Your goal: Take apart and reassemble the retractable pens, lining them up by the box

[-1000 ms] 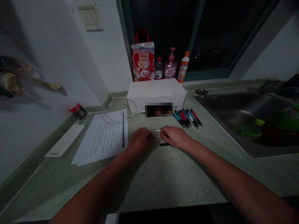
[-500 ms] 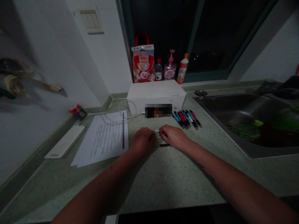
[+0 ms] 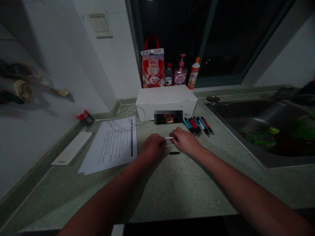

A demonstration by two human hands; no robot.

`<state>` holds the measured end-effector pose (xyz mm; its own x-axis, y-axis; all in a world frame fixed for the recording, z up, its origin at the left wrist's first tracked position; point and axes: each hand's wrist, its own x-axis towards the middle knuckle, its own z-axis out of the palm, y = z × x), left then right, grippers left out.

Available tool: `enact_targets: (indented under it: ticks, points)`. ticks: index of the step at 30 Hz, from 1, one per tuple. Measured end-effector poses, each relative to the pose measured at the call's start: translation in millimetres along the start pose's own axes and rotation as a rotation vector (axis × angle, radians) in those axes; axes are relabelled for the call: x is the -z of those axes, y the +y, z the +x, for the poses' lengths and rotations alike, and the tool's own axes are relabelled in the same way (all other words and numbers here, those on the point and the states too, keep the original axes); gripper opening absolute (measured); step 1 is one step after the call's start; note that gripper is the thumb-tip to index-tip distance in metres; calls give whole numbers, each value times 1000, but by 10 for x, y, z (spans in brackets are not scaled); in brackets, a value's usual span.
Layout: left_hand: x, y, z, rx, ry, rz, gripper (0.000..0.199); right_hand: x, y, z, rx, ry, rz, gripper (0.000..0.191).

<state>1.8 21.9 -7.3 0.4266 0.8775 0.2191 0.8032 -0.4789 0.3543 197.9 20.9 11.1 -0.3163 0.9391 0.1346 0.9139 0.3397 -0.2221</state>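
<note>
My left hand point(image 3: 152, 147) and my right hand point(image 3: 185, 141) rest on the speckled green countertop point(image 3: 172, 183) with their fingers curled, fingertips close together. A white pen part point(image 3: 168, 137) lies under the fingers of my right hand, its far end hidden. A thin pale rod point(image 3: 169, 145) shows between my hands. Just below them lies a separate black pen part point(image 3: 172, 153), which neither hand touches. Several assembled pens point(image 3: 198, 126) with blue, red and black barrels lie side by side to the right of my right hand.
Printed paper sheets point(image 3: 110, 144) and a white cable point(image 3: 128, 122) lie left of my hands. A white box point(image 3: 166, 98) stands behind them, with bottles point(image 3: 180, 73) beyond it on the sill. A steel sink point(image 3: 258, 131) is sunk into the counter at right.
The whole view has drifted slightly. My hands stay close to the pen parts, and no clear grasp or release shows.
</note>
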Motion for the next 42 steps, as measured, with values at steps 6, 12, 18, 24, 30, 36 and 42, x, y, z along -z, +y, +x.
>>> enact_targets:
  ticks: [6,12,18,24,30,36,42]
  points:
    - [23,-14,4,37,8,22,16,34,-15,-12,8,-20,-37,21]
    - [82,-37,7,82,18,27,16,54,-10,-40,48,-27,-2,19]
    - [52,-42,10,59,8,9,18,22,-2,-47,89,-33,19,18]
    - [26,-85,17,69,48,-85,15,10,9,-43,112,-9,81,18]
    - [21,-105,-1,104,166,-222,20,40,-6,-26,10,86,234,17]
    - [62,-78,-44,-50,4,-73,11,16,78,12,-112,250,396,27]
    - [125,-36,-21,-75,-73,68,10,37,139,1,-140,249,286,25]
